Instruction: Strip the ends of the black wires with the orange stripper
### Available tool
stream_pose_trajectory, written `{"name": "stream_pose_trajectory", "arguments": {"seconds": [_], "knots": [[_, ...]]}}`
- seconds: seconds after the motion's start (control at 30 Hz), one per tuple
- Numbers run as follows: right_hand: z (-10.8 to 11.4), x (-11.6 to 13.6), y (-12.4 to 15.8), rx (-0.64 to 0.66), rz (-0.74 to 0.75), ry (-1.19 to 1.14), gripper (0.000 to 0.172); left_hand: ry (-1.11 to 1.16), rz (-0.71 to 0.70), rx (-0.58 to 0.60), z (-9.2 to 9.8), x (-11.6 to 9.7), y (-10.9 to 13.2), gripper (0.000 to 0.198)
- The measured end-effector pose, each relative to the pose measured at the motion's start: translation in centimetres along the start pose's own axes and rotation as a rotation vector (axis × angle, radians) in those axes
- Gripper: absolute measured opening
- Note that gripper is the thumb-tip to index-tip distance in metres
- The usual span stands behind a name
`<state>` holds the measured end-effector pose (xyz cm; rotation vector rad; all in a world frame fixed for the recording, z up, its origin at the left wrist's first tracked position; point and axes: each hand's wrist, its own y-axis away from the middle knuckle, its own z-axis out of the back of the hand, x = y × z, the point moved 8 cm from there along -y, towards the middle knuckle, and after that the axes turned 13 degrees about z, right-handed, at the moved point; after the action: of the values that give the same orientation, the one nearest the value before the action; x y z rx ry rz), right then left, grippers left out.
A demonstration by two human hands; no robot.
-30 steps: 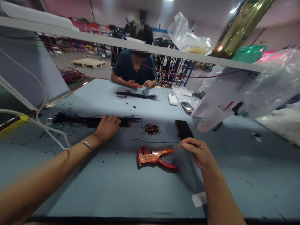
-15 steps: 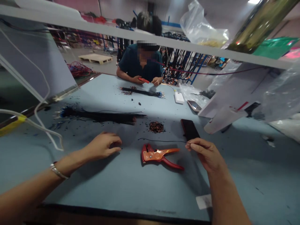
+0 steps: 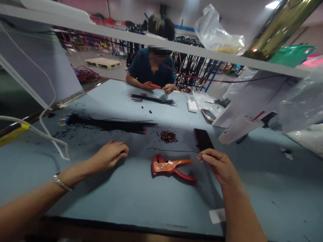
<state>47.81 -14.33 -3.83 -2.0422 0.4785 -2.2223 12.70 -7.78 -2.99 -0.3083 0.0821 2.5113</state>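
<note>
To the far left of the left hand (image 3: 111, 155), a white cable (image 3: 54, 137) is hung down in a loop over the surface (image 3: 141, 201). Ahead of this hand, a thick bundle of black wires (image 3: 108, 124) is laid crosswise; the wires are put side by side, probably so that one of them can be separated easily. The left hand itself is rested low over the surface, with the fingers loosely folded; nothing is seen in it, but the inside is hidden, so it cannot be told whether something is held.

Between the two hands, red and orange pliers (image 3: 165, 166) are placed on their side, with the spread handles pointed toward the right hand (image 3: 218, 164), perhaps so that they can be reached without turning. Behind them, small clippings (image 3: 168, 136) are gathered in a pile, apart from the bundle, seemingly to avoid mixing.

One single wire (image 3: 174, 151) is pinched by its right end between the thumb and fingers of the right hand, so its other end is left free, pointed leftward. Just beyond this hand, a dark phone (image 3: 204, 139) is laid.
</note>
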Motion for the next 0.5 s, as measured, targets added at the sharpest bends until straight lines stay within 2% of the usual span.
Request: {"name": "stream_pose_trajectory", "arguments": {"seconds": [0.1,0.2,0.33,0.5], "knots": [[-0.1,0.3,0.1,0.002,0.008,0.014,0.014,0.120,-0.061,0.013,0.8,0.6,1.8,0.024],[-0.3,0.4,0.2,0.009,0.002,0.029,0.014,0.136,-0.045,0.034,0.3,1.2,3.2,0.022],[-0.2,-0.1,0.2,0.010,-0.031,0.053,0.016,0.184,-0.030,0.052,-0.8,1.6,3.6,0.023],[0.6,-0.7,0.3,-0.029,-0.059,0.053,0.019,0.315,-0.027,0.109,-0.4,2.2,3.9,0.018]]}}
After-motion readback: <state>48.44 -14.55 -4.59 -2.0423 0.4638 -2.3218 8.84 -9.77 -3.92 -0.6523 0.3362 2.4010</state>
